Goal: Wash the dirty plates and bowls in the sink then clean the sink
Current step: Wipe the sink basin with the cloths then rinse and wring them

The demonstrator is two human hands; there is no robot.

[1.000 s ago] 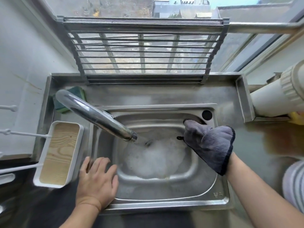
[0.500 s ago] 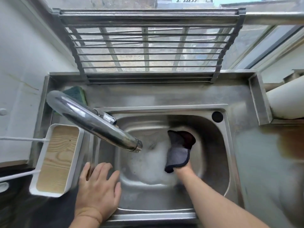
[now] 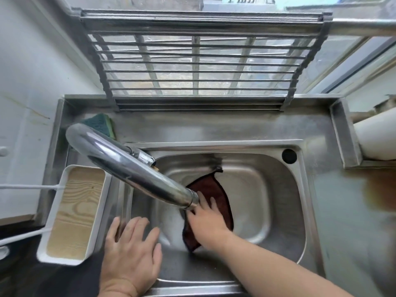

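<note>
Stainless-steel sink (image 3: 285,202), a rounded rectangular basin set into the steel worktop (image 3: 235,127), lies straight below the camera, its walls and floor wet and streaked. A dark reddish-brown cleaning cloth with black stitched edging (image 3: 211,187) is spread on the basin floor, left of centre, with one corner reaching toward the back wall. The right hand (image 3: 206,219) lies flat on the near half of this cloth, fingers straight and spread, pressing it against the steel; its grip is released, nothing curled round the fabric. The fingertips sit just under the mouth of the chrome curved tap spout (image 3: 128,166), which runs from the back left corner diagonally over the basin. Whether water is running from it cannot be told.

The left hand (image 3: 130,254) rests palm down on the front left rim of the sink, fingers extended and slightly apart, grip likewise released and holding nothing.

A small round overflow hole (image 3: 289,156) shows dark in the back right corner of the sink surround. Behind the tap, a green scouring sponge (image 3: 99,124) leans in the back left corner of the worktop. Left of the basin sits a white rectangular tray with a pale wood-grain base (image 3: 72,215). A grey metal slatted rack (image 3: 199,61) stands upright against the window behind the sink. At the far right edge, a white cylindrical object (image 3: 375,140) lies beyond a raised steel lip.
</note>
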